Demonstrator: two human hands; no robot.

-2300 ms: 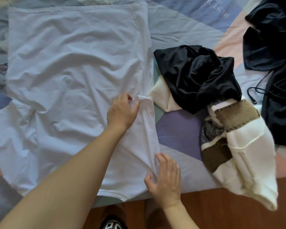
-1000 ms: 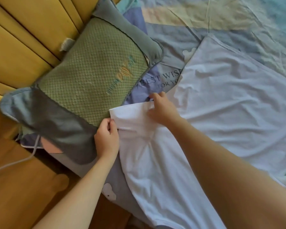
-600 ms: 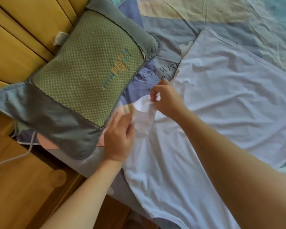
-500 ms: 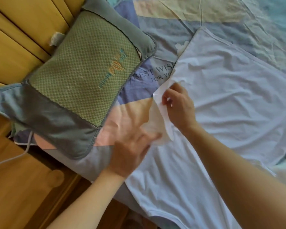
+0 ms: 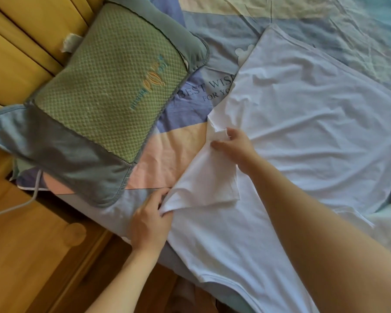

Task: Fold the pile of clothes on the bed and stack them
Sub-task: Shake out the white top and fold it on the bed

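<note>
White shirt (image 5: 303, 123) lies flat on bed (image 5: 235, 37), beside pillow (image 5: 104, 96). Left hand (image 5: 150, 219) pinches sleeve (image 5: 208, 177) edge; right hand (image 5: 235, 146) grips sleeve near shoulder, likely to fold sleeve inward over body.

You've got one white shirt (image 5: 303, 123), one green pillow (image 5: 104, 86), one white cable (image 5: 20, 204), two hands.

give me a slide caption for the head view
Both hands, left hand and right hand, fold a sleeve across a white cotton t-shirt beside a green quilted pillow.
</note>
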